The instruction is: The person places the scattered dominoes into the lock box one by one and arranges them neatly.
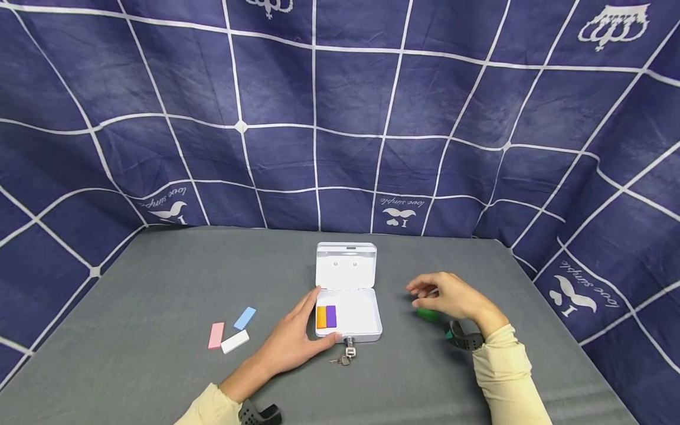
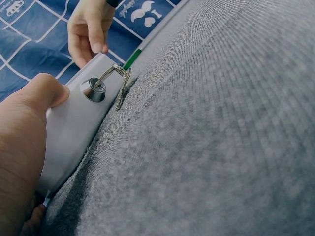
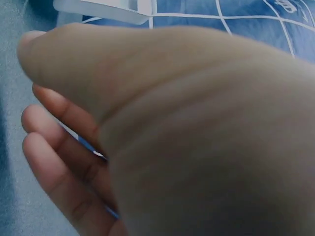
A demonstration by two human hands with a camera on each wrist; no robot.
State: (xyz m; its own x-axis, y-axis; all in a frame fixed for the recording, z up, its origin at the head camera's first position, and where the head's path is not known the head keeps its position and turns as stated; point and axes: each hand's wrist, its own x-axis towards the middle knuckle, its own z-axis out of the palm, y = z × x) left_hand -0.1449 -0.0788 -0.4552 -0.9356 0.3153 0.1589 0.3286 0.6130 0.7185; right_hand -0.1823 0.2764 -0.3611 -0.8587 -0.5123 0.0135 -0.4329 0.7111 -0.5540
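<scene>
A white cash box (image 1: 358, 310) lies with its lid (image 1: 346, 268) raised. Inside, along the left wall, an orange block (image 1: 321, 317) and a purple block (image 1: 331, 316) lie side by side. My left hand (image 1: 287, 345) holds the box's near left corner, fingers along the left side and thumb on the front wall. Keys (image 1: 344, 359) hang from the front lock (image 2: 93, 90). To the right of the box, my right hand (image 1: 448, 295) hovers with loosely bent fingers over a green block (image 1: 427, 314), partly hiding it. Nothing shows between its fingers (image 3: 47, 164) and thumb.
Left of the box, a pink block (image 1: 216, 335), a blue block (image 1: 245, 318) and a white block (image 1: 235, 342) lie on the grey tabletop (image 1: 159, 283). A blue curtain (image 1: 276, 159) with white lines hangs behind the table and along its sides.
</scene>
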